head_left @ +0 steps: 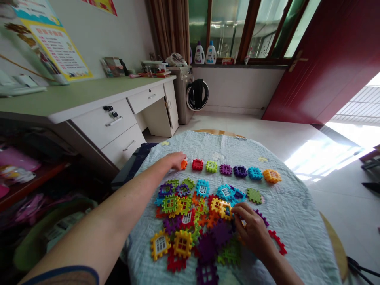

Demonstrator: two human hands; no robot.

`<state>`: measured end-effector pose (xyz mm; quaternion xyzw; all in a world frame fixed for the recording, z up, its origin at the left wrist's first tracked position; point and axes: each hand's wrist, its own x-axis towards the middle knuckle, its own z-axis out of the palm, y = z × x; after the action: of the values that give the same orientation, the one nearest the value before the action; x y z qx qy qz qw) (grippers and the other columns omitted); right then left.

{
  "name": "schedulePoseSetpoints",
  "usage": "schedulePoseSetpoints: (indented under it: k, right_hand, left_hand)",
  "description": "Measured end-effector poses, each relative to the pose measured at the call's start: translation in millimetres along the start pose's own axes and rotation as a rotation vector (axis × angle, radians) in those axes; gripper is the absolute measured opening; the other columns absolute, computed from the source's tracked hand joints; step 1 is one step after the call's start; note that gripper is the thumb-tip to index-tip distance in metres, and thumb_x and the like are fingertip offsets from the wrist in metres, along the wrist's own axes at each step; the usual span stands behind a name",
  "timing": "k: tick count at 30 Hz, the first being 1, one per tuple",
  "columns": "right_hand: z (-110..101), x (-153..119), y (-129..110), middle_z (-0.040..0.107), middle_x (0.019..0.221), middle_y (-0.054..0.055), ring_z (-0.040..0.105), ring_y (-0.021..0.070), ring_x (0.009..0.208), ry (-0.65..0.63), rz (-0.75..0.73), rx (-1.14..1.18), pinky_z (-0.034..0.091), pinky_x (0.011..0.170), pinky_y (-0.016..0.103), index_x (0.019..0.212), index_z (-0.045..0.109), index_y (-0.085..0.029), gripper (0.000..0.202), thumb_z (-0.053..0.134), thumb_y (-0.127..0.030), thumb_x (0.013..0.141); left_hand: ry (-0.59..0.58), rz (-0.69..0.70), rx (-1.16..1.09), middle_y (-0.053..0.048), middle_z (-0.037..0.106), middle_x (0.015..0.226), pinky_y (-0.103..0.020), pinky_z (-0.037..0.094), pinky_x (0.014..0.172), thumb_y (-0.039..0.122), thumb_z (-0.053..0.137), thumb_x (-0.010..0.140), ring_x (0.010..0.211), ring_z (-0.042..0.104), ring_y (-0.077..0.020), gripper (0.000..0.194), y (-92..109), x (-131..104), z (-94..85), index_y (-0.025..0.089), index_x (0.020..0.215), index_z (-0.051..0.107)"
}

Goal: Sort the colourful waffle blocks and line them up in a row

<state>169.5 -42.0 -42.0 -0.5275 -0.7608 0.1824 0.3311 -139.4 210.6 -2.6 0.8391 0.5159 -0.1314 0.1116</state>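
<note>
At the left end of a row of plastic blocks, my left hand (177,160) has its fingers closed on an orange block (184,164). Rightward the row runs through a red block (197,164), a light green block (211,166), two purple ones, a blue block (255,173) and a yellow-orange block (272,176). Nearer me lies a pile of flat, notched pieces in many colours. My right hand (249,223) is at the pile's right side, its fingertips against a yellow piece (221,208); its grip is partly hidden.
A pale blue cloth (297,221) covers the round table. To the left stands a desk (103,93) with drawers; behind are a washing machine (184,95) with its door ajar and detergent bottles (199,53) on the sill. A red door (320,63) is at the right.
</note>
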Motion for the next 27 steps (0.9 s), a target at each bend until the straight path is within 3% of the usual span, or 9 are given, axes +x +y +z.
schedulePoseSetpoints:
  k: [3, 5, 9, 12, 15, 19, 22, 27]
  right_hand:
    - [-2, 0, 0, 0.063, 0.090, 0.006, 0.062, 0.0155, 0.079, 0.015, -0.014, -0.006, 0.049, 0.071, 0.026, 0.091, 0.062, -0.021, 0.018, 0.044, -0.018, 0.093]
    - [-4, 0, 0, 0.062, 0.090, 0.006, 0.062, 0.0154, 0.078, 0.021, -0.026, -0.011, 0.049, 0.071, 0.026, 0.090, 0.062, -0.021, 0.017, 0.045, -0.018, 0.093]
    - [-7, 0, 1, 0.062, 0.088, 0.005, 0.061, 0.0159, 0.077, 0.037, -0.040, -0.017, 0.048, 0.071, 0.026, 0.089, 0.062, -0.021, 0.017, 0.046, -0.017, 0.092]
    - [-6, 0, 1, 0.062, 0.087, 0.005, 0.061, 0.0161, 0.077, 0.037, -0.048, -0.012, 0.047, 0.070, 0.026, 0.088, 0.062, -0.022, 0.017, 0.046, -0.018, 0.091]
    - [-3, -1, 1, 0.062, 0.086, 0.004, 0.060, 0.0157, 0.075, 0.021, -0.042, -0.015, 0.047, 0.070, 0.026, 0.087, 0.062, -0.021, 0.017, 0.046, -0.018, 0.091]
    - [1, -1, 4, 0.062, 0.084, 0.004, 0.060, 0.0152, 0.072, 0.008, -0.021, -0.038, 0.046, 0.069, 0.027, 0.086, 0.063, -0.021, 0.018, 0.046, -0.019, 0.091]
    - [0, -1, 8, 0.063, 0.085, 0.004, 0.060, 0.0156, 0.073, 0.025, -0.018, -0.050, 0.046, 0.069, 0.027, 0.087, 0.064, -0.021, 0.018, 0.046, -0.019, 0.090]
    - [-2, 0, 9, 0.063, 0.085, 0.005, 0.061, 0.0164, 0.074, 0.029, -0.039, -0.050, 0.047, 0.070, 0.028, 0.086, 0.065, -0.020, 0.019, 0.046, -0.021, 0.090]
  left_hand:
    - [0.071, -0.002, -0.035, -0.015, 0.048, 0.141, -0.039, 0.042, 0.102, 0.023, 0.074, 0.052, 0.126, 0.048, -0.0330, 0.091, 2, -11, 0.6, 0.019, 0.138, 0.043]
    - [0.149, 0.001, -0.077, -0.018, 0.040, 0.147, -0.042, 0.038, 0.107, 0.019, 0.071, 0.054, 0.133, 0.041, -0.0347, 0.097, 4, -26, 1.5, 0.017, 0.144, 0.035]
    - [0.302, 0.092, -0.214, -0.013, 0.043, 0.144, -0.038, 0.031, 0.114, 0.017, 0.062, 0.065, 0.134, 0.041, -0.0278, 0.077, 15, -80, 7.5, 0.017, 0.140, 0.041]
    - [0.259, 0.166, -0.325, -0.007, 0.049, 0.138, -0.037, 0.032, 0.113, 0.029, 0.059, 0.077, 0.130, 0.044, -0.0244, 0.054, 28, -128, 18.1, 0.023, 0.130, 0.052]
    - [0.175, 0.184, -0.346, -0.007, 0.051, 0.136, -0.040, 0.034, 0.112, 0.036, 0.067, 0.074, 0.129, 0.043, -0.0267, 0.058, 39, -162, 32.7, 0.025, 0.130, 0.054]
    - [0.179, 0.160, -0.343, -0.006, 0.053, 0.133, -0.043, 0.034, 0.112, 0.020, 0.063, 0.070, 0.127, 0.045, -0.0263, 0.059, 51, -175, 52.3, 0.025, 0.128, 0.055]
    - [0.288, 0.158, -0.380, -0.007, 0.056, 0.129, -0.042, 0.034, 0.114, 0.009, 0.053, 0.070, 0.124, 0.047, -0.0234, 0.061, 62, -175, 65.1, 0.022, 0.129, 0.054]
    - [0.445, 0.171, -0.406, -0.005, 0.054, 0.131, -0.042, 0.033, 0.116, 0.005, 0.045, 0.075, 0.127, 0.045, -0.0213, 0.065, 90, -187, 82.8, 0.028, 0.136, 0.049]
